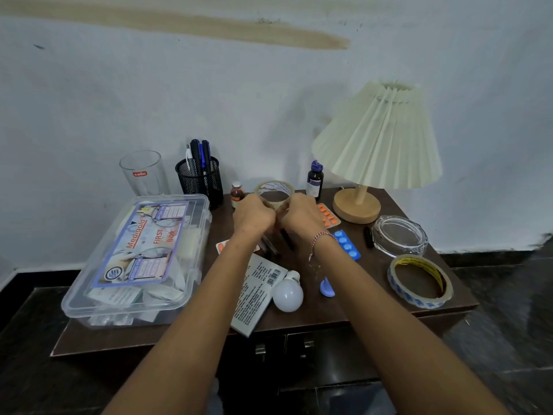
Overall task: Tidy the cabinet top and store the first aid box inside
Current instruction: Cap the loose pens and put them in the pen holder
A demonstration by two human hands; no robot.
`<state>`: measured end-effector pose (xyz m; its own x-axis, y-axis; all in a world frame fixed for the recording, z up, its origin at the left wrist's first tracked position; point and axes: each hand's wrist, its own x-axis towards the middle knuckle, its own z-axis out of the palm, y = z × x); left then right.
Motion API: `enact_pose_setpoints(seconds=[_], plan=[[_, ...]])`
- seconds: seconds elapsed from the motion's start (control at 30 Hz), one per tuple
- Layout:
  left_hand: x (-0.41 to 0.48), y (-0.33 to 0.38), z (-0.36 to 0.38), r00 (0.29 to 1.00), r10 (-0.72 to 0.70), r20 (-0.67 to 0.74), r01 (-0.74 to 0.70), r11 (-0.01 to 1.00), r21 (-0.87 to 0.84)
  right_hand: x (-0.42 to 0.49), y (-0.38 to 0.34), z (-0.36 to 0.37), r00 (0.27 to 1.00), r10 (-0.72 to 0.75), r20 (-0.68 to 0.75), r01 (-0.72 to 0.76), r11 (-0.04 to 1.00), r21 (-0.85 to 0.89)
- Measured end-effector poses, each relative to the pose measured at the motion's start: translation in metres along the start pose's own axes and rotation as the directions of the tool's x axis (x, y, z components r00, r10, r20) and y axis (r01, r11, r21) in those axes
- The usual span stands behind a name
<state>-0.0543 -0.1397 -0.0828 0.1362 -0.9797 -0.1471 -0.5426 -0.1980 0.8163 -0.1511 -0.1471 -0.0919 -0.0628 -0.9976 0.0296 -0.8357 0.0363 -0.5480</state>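
**Two Hands on the Clear Tape**

Both hands met at the back of the cabinet top (pixel 317 313). The left hand (pixel 253 215) and the right hand (pixel 300 215) each had fingers curled on the clear tape roll (pixel 273 190) and held it between them. The roll stood on its edge. The right wrist had a thread band (pixel 321 238) on it.

The first aid box (pixel 136 259) sat on the left side of the cabinet top with its lid on. It was see-through and full of packets. Its near corner stuck out past the front edge.

Behind the box stood a drinking glass (pixel 143 173) and a black mesh pen holder (pixel 200 182) with pens (pixel 199 154) in it. A small brown bottle (pixel 237 194) stood just left of the tape. A dark bottle with a blue cap (pixel 314 179) stood to its right, near the lamp (pixel 377 139).

An orange pill strip (pixel 328 215) lay beside the right hand, and a blue pill strip (pixel 347 244) lay by the right wrist. A glass ashtray (pixel 399 235) sat on the right, with a black marker (pixel 368 236) beside it. A second tape roll (pixel 419 281) lay flat near the front right corner.

A white light bulb (pixel 288 292) lay between the arms, touching a flat medicine carton (pixel 254 295). A small blue thing (pixel 326 287) lay by the right arm; I could not tell what it was.
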Motion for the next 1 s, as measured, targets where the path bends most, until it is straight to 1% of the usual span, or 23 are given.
enact_pose_setpoints(seconds=[0.03,0.07,0.1,0.17,0.23,0.3,0.43,0.5,0.53,0.57,0.67,0.73,0.8,0.87,0.9,1.0], plan=[[0.000,0.002,-0.002,0.998,-0.047,0.038,0.052,0.987,-0.151,0.000,0.001,-0.007,1.000,0.003,-0.012,-0.003,0.998,0.055],[0.000,0.004,-0.005,0.993,-0.087,0.074,0.105,0.950,-0.295,0.001,0.002,-0.014,1.000,0.025,-0.010,-0.023,0.991,0.129],[-0.002,0.007,-0.008,0.989,-0.109,0.105,0.142,0.904,-0.404,0.001,0.003,-0.021,0.998,0.060,0.006,-0.060,0.974,0.219],[-0.006,0.010,-0.013,0.986,-0.100,0.133,0.156,0.836,-0.526,0.001,0.005,-0.032,0.990,0.118,0.074,-0.138,0.902,0.409],[-0.009,0.012,-0.013,0.988,-0.088,0.129,0.147,0.794,-0.590,-0.001,0.005,-0.040,0.983,0.095,0.156,-0.169,0.799,0.577],[-0.011,0.015,-0.012,0.990,-0.080,0.118,0.137,0.758,-0.637,-0.007,0.004,-0.047,0.978,0.028,0.207,-0.166,0.702,0.693],[-0.023,0.022,-0.018,0.998,-0.045,0.053,0.070,0.693,-0.718,-0.013,0.007,-0.061,0.968,-0.128,0.218,-0.106,0.576,0.811],[-0.027,0.023,-0.022,1.000,-0.018,-0.005,0.008,0.685,-0.728,-0.011,0.012,-0.066,0.966,-0.135,0.222,-0.120,0.527,0.842],[-0.028,0.021,-0.023,0.999,-0.012,-0.046,-0.025,0.690,-0.724,-0.010,0.016,-0.067,0.969,-0.121,0.217,-0.120,0.537,0.835],[-0.027,0.018,-0.023,0.996,-0.012,-0.087,-0.054,0.702,-0.710,-0.009,0.020,-0.066,0.973,-0.095,0.210,-0.118,0.575,0.809],[-0.023,0.005,-0.022,0.986,-0.032,-0.165,-0.084,0.757,-0.647,-0.004,0.033,-0.056,0.984,-0.015,0.176,-0.096,0.792,0.603],[-0.020,-0.001,-0.022,0.981,-0.041,-0.192,-0.086,0.791,-0.606,-0.001,0.034,-0.043,0.986,-0.026,0.166,-0.048,0.904,0.424],[-0.018,-0.003,-0.022,0.978,-0.031,-0.204,-0.098,0.801,-0.590,0.002,0.032,-0.031,0.993,-0.075,0.090,0.058,0.982,0.181],[-0.017,-0.004,-0.023,0.979,-0.018,-0.205,-0.106,0.807,-0.581,0.009,0.035,-0.020,0.992,-0.124,-0.005,0.123,0.991,-0.057],[-0.016,-0.004,-0.023,0.979,-0.011,-0.205,-0.110,0.814,-0.570,0.014,0.039,-0.014,0.990,-0.139,-0.029,0.134,0.982,-0.135],[-0.013,-0.004,-0.024,0.981,0.015,-0.195,-0.121,0.831,-0.543,0.023,0.047,-0.001,0.984,-0.180,-0.016,0.160,0.911,-0.380]])
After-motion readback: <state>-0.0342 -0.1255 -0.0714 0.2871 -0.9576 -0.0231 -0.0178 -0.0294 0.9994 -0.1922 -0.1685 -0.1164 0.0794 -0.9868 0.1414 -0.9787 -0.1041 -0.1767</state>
